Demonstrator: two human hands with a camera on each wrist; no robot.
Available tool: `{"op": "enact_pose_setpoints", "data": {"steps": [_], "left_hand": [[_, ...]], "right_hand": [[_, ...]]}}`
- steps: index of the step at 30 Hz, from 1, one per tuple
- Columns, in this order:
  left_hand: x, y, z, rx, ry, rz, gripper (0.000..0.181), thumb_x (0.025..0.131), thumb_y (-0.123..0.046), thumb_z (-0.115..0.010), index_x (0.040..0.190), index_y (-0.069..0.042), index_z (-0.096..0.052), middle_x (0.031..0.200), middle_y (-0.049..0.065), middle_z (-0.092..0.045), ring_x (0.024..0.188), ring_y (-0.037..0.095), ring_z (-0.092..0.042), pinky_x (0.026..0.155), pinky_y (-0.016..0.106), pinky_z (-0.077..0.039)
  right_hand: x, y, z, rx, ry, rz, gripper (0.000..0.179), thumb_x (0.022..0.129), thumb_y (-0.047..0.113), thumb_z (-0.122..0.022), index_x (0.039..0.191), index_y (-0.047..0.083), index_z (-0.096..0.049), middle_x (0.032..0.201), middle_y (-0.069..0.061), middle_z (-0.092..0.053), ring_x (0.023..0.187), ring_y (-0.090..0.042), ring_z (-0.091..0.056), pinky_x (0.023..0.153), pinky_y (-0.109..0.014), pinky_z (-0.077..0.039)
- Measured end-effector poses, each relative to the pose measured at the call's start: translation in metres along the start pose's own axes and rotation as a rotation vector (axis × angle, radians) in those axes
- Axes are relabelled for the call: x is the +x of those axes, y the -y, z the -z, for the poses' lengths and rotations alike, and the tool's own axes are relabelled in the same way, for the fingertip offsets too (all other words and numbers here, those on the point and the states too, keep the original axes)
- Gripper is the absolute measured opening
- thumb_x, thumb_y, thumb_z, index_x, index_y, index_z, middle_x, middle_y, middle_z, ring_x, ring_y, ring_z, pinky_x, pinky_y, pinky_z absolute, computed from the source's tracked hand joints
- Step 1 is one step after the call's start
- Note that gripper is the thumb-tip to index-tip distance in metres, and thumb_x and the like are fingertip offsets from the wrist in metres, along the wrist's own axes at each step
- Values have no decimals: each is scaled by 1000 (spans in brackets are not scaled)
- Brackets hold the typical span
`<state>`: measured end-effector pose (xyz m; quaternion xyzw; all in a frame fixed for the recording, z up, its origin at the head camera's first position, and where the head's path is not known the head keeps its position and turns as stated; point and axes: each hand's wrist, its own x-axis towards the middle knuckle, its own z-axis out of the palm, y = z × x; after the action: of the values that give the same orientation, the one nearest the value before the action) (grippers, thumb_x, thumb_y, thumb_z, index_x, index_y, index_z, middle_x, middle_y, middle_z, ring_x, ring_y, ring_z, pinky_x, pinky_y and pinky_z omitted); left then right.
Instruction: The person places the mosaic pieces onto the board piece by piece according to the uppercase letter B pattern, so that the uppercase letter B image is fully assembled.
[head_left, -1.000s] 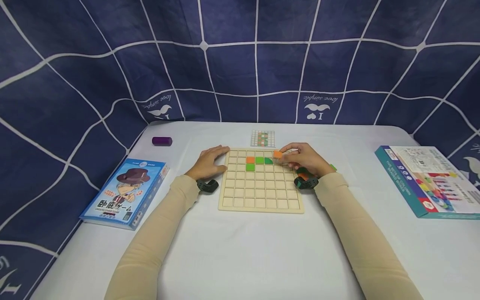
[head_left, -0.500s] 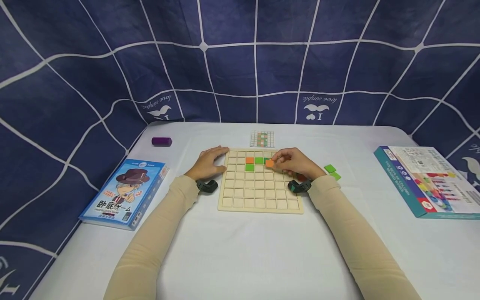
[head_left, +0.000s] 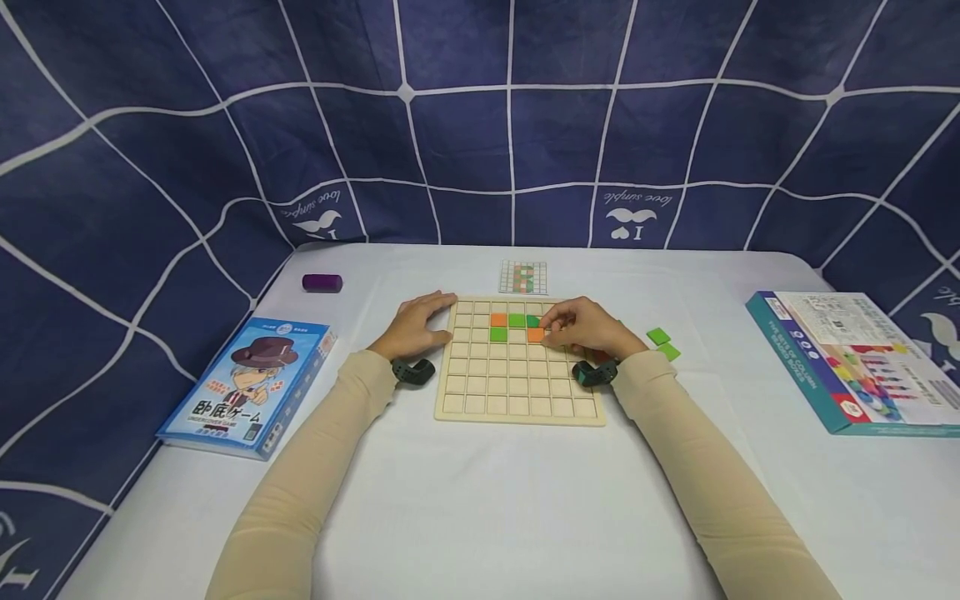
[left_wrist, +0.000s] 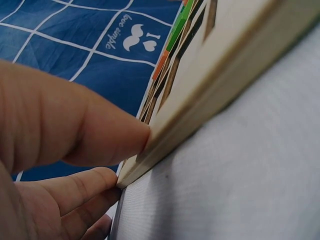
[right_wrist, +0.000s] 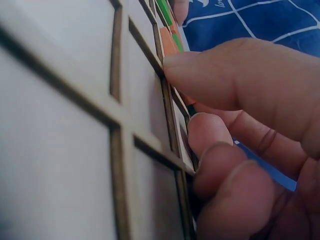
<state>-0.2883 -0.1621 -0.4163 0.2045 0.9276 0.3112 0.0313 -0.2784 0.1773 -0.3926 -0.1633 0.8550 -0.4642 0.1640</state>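
"What am I doing on the board (head_left: pixel 519 419)?"

"Seating the orange tile (head_left: pixel 535 335), seemingly: your right hand (head_left: pixel 581 327) pinches it; your left hand (head_left: pixel 411 327) touches the board's left edge, fingers loose. The tile's just nearer than the dark green tile (head_left: pixel 532 321)."

"Next?"

"Likely press flat, release, check the card (head_left: pixel 523 277)."

Grid board (head_left: pixel 518 406) of pale smooth wood, matt-looking square tiles (head_left: pixel 536 335), finely woven white tablecloth (left_wrist: pixel 260 135), creased cloth backdrop (head_left: pixel 562 133)
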Motion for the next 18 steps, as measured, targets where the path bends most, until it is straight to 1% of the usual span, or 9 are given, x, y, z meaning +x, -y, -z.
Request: {"op": "enact_pose_setpoints", "data": {"steps": [8, 10, 14, 18], "left_hand": [[-1, -1, 0, 6, -6, -10, 75, 91, -17, -70, 160, 2, -48, 167, 19, -46, 162, 36, -31, 133, 53, -16], [-2, -1, 0, 6, -4, -8, 75, 91, -17, -70, 160, 2, -48, 167, 19, -46, 162, 35, -31, 133, 53, -16], [-3, -1, 0, 5, -2, -5, 75, 90, -17, -70, 160, 2, -48, 167, 19, -46, 162, 36, -30, 133, 53, -16], [-2, -2, 1, 8, -2, -11, 75, 91, -17, -70, 160, 3, -49, 167, 19, -46, 162, 36, -31, 133, 53, -16]], "right_hand": [[1, -1, 0, 2, 2, -10, 31, 92, 7, -83, 118, -6, -73, 84, -1, -62, 58, -10, -51, 52, -22, -44], [1, -1, 0, 19, 6, -12, 31, 94, 6, -82, 120, -7, -73, 83, -1, -62, 58, -10, -51, 52, -22, -45], [0, -1, 1, 93, 9, -32, 33, 97, 7, -79, 124, -9, -71, 82, -1, -63, 61, -11, -52, 54, -21, -46], [-5, -1, 6, 152, 19, -39, 32, 101, 11, -74, 127, -7, -71, 90, -4, -67, 65, -13, -55, 58, -22, -50]]}}
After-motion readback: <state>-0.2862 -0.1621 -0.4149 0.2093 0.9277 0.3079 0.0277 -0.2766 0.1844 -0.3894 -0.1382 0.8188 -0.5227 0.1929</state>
